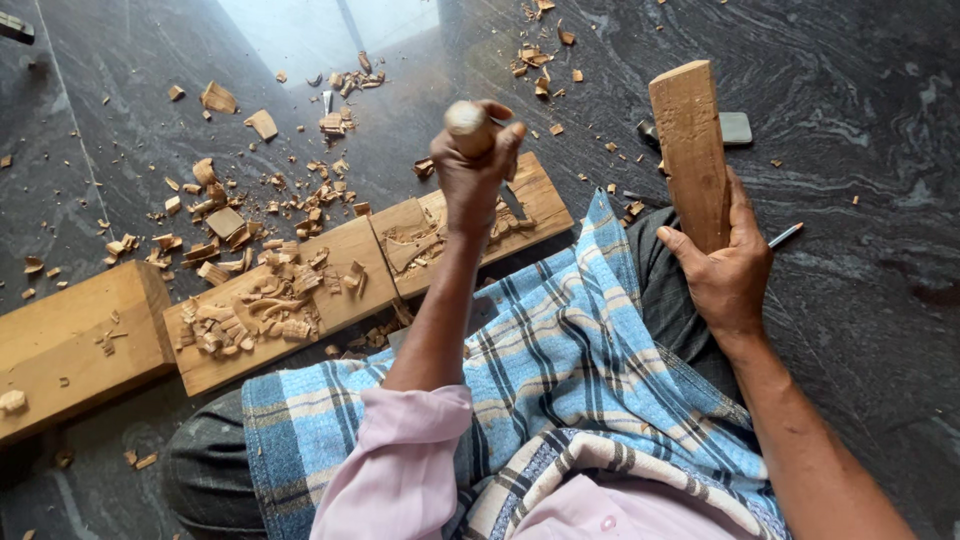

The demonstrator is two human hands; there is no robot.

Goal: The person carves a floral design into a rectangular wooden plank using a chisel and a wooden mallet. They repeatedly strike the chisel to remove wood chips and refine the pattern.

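My left hand (474, 172) grips a chisel with a round wooden handle (466, 125); its metal blade (512, 203) points down at the right end of a long wooden plank (350, 262) with carved relief. My right hand (725, 265) holds a flat wooden mallet block (692, 150) upright, raised to the right of the chisel and apart from it. The plank lies on the dark stone floor in front of my legs, which are covered by a blue checked cloth (560, 370).
A thicker wooden block (70, 345) lies at the plank's left end. Several wood chips (225, 220) are scattered on the plank and the floor behind it. A grey flat stone (735, 128) and a thin metal tool (785, 235) lie on the floor at right.
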